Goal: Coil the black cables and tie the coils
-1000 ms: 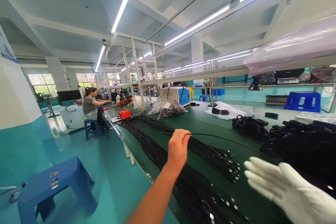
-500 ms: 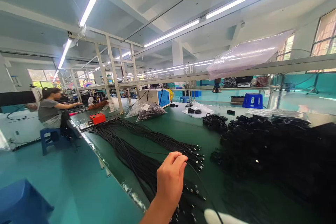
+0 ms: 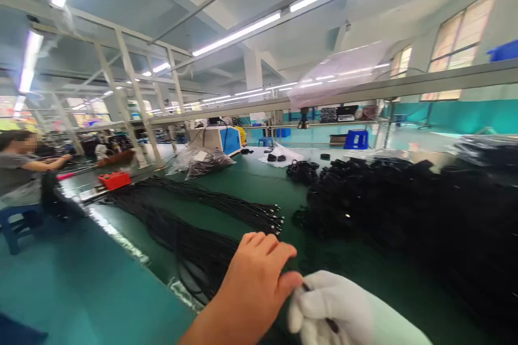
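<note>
My bare left hand (image 3: pixel 259 280) is over the bench's near side, fingers curved and thumb apart, with nothing visible between them. Its thumb tip meets the white-gloved fingers of my right hand (image 3: pixel 329 307). That gloved hand is closed around a thin black cable (image 3: pixel 332 325); only short dark pieces of it show between the fingers. Left of my hands, a long bundle of black cables (image 3: pixel 170 232) runs along the green bench top. A second bundle (image 3: pixel 226 200) lies behind it, its metal-tipped ends pointing right.
A large heap of coiled black cables (image 3: pixel 396 210) covers the right of the bench. Farther back are a plastic bag of dark items (image 3: pixel 202 161), a blue-and-white machine (image 3: pixel 224 139) and a red box (image 3: pixel 115 179). A person (image 3: pixel 24 167) sits at far left.
My view has swung right. My left hand has loosened from its pinch on a thin black cable and come beside my right hand, which has risen into view, closed on the cable.
</note>
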`<state>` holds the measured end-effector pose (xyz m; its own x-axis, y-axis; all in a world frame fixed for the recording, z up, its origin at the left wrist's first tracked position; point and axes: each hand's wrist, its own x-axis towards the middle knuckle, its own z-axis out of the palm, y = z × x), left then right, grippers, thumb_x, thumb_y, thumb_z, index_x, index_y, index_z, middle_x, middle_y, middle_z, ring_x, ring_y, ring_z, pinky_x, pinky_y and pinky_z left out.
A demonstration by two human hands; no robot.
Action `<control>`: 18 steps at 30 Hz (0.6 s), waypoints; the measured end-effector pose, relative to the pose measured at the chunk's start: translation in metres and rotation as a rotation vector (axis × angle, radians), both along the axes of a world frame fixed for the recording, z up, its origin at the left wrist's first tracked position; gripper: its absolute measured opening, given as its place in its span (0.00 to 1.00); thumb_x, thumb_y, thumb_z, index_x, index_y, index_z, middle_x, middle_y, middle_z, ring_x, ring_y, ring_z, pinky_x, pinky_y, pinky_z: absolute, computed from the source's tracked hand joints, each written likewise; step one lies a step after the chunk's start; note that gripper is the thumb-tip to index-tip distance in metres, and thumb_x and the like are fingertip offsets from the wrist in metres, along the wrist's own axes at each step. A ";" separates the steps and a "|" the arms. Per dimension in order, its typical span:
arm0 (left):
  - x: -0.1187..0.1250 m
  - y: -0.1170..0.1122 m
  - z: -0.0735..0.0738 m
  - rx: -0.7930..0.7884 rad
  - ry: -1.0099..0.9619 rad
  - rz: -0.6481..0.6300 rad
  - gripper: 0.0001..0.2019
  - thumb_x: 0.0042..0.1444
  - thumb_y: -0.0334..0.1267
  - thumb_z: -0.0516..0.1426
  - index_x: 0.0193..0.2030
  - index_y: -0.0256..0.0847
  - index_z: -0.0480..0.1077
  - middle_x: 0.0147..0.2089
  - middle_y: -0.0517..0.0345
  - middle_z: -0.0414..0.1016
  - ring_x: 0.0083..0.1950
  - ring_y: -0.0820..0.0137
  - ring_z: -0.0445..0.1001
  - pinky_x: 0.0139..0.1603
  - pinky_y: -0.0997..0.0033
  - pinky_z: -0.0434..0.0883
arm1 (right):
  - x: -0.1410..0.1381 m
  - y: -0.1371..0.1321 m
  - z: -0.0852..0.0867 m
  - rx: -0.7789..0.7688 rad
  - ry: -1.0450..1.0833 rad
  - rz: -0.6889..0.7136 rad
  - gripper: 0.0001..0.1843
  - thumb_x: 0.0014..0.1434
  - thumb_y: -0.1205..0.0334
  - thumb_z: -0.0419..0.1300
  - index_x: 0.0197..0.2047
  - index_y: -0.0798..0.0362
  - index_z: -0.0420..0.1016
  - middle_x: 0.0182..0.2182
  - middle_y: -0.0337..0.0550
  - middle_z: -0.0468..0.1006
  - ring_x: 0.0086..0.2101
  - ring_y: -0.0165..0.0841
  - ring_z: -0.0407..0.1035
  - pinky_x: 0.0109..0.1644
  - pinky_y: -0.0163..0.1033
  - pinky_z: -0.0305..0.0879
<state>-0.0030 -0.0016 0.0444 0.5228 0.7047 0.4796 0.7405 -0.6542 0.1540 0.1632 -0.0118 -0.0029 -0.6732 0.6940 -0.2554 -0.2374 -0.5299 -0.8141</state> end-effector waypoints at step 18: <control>0.011 0.028 -0.017 -0.396 -0.194 -0.402 0.12 0.62 0.37 0.50 0.34 0.42 0.73 0.34 0.59 0.73 0.40 0.69 0.68 0.46 0.70 0.64 | -0.012 0.001 -0.038 -0.110 0.486 0.241 0.20 0.48 0.57 0.60 0.34 0.70 0.75 0.23 0.51 0.78 0.24 0.28 0.73 0.25 0.25 0.64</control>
